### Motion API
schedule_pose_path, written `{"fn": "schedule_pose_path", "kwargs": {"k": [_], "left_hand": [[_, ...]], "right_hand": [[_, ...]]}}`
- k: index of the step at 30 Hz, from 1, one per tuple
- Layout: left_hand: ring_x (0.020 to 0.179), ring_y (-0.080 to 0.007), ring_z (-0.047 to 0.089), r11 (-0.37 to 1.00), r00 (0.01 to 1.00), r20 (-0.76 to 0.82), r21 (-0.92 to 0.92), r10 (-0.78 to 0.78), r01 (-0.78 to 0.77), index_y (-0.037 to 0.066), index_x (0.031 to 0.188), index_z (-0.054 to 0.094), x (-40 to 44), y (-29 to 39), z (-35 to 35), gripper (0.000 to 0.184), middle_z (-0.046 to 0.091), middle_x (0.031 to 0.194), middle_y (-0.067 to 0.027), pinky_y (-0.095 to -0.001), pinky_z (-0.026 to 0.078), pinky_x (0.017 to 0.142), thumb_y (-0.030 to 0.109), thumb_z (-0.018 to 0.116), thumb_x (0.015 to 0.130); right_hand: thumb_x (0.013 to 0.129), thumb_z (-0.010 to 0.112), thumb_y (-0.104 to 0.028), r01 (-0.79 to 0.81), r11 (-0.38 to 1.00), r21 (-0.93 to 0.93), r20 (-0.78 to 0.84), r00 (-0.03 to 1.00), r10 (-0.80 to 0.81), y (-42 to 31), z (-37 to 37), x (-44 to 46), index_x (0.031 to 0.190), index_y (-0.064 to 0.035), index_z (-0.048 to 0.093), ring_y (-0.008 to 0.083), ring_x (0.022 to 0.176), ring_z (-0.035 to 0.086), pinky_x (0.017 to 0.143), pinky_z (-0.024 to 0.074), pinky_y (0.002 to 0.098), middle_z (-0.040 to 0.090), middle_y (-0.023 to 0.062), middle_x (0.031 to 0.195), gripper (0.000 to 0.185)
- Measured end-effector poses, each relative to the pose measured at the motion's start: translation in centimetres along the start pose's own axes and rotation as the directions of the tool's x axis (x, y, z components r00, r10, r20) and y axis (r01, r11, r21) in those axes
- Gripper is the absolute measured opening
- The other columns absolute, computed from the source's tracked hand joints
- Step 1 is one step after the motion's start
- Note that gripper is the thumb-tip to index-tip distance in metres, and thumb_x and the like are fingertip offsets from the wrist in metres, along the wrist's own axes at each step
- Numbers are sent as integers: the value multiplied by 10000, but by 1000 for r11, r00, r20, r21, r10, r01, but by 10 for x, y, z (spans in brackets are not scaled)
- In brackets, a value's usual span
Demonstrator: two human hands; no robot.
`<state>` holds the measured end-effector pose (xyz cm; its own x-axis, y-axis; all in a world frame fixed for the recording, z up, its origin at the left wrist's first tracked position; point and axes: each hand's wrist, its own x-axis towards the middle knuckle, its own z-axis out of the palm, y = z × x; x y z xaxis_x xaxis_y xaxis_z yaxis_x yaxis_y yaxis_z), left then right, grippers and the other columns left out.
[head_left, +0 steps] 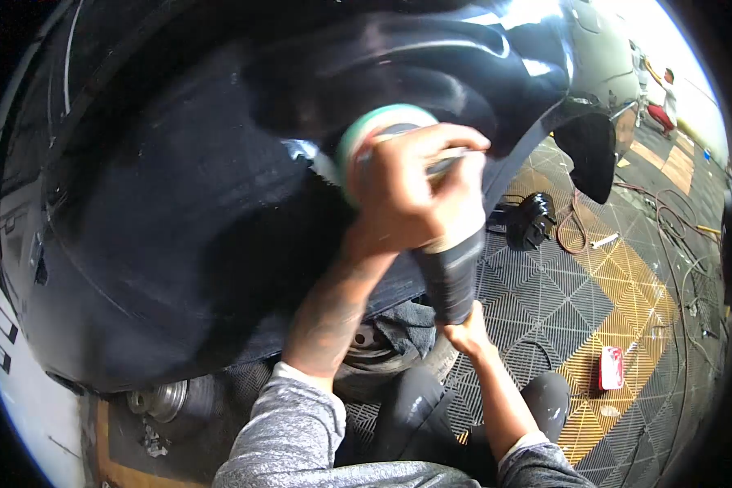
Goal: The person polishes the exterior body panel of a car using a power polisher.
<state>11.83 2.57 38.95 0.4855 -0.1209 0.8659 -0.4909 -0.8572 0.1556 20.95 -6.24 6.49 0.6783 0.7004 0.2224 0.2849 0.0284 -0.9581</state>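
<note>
My left hand (415,187) is wrapped over the head of a polisher (454,281), its fingers curled round the top. My right hand (468,330) grips the tail end of the polisher's dark body. The round pad (403,112), with a pale green rim, lies against or very near a glossy black car panel (301,89); exact contact is hidden behind the hand. Below the pad, the panel (146,220) looks dull and hazy. A dark cloth (407,329) is draped on a tyre (366,378) beneath the panel.
A metal wheel rim (171,400) lies at lower left. On the tiled floor (545,293) are a red-and-white container (612,368), a black ribbed object (535,220) and coiled hoses (573,232). Far right, another person (665,102) crouches by a grey car (606,57).
</note>
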Motion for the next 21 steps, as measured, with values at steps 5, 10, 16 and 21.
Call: {"fn": "schedule_pose_path", "kwargs": {"k": [5,10,16,21], "left_hand": [[911,-276,709,985,945,-281,-10,-169,173,-99,1016,689,-54,21,-59,328,725,970,-219,-385,556,886,132,533,843],[919,-289,705,983,900,-406,-153,-160,105,-110,1060,670,-65,20,-60,333,708,1016,-253,-393,558,894,93,518,844],[813,-184,707,994,979,-200,-108,-44,22,-46,973,723,-28,-8,0,208,741,871,-121,-312,560,782,40,610,820],[666,-217,706,992,995,-66,-113,-71,63,15,898,744,15,-18,76,168,729,783,-132,-327,554,658,128,673,796]], "right_hand": [[682,769,-222,129,992,-16,208,970,-123,-70,2,-8,1057,20,699,263,852,739,800,565,372,741,198,900,452],[666,772,-220,183,980,-82,247,956,-158,-85,-22,2,1066,18,705,306,886,742,834,562,387,740,219,933,470],[629,786,-168,129,988,-83,86,989,-122,-40,-37,-5,883,67,693,258,777,740,733,566,369,729,212,827,358],[686,749,-136,70,976,208,-75,996,-56,14,-43,0,890,19,686,143,758,655,689,539,338,715,69,819,263]]}}
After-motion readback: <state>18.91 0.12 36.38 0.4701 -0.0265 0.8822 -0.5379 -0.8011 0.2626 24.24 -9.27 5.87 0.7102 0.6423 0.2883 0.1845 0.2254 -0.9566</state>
